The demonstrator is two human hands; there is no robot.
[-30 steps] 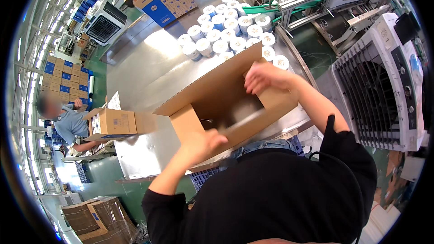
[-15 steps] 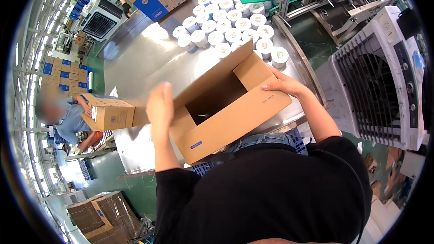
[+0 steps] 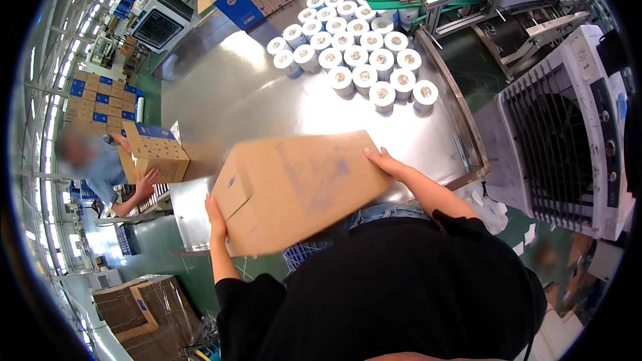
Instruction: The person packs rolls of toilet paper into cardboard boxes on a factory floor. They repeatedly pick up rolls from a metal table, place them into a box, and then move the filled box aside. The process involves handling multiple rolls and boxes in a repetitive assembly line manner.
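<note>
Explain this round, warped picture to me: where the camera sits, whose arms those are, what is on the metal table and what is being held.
The camera is worn on a person's head and looks down, so its wide lens bends straight edges. The two arms in black sleeves rising from the bottom are the wearer's own. The left hand grips one end of a brown cardboard box, and the right hand holds the opposite end; the box is closed side up and blurred. Beyond it lies a shiny metal table with a cluster of white rolls standing on end. At the left, another worker handles a second box. A white fan unit stands at the right.
</note>
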